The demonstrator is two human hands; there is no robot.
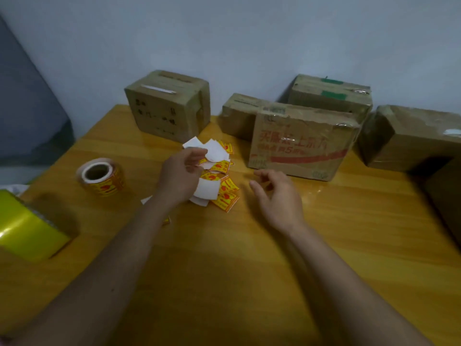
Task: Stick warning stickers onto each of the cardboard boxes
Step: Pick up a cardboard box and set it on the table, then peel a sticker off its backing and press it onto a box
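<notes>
Stickers point(219, 176) heaping mid-tabletop | left hand point(182, 176) pinching one white-backed piece | right hand point(277, 196) hovering loose, holding nothing | advising: peeling backing from a corner.

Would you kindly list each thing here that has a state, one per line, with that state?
left hand: pinching a strip of stickers, raised over the pile
right hand: empty, fingers loosely curled
strip of stickers: held, white backing showing
loose sticker pile: scattered on the table
sticker roll: on its end, partly used
printed box: taped shut, no warning sticker visible
left box: closed, no sticker visible
</notes>
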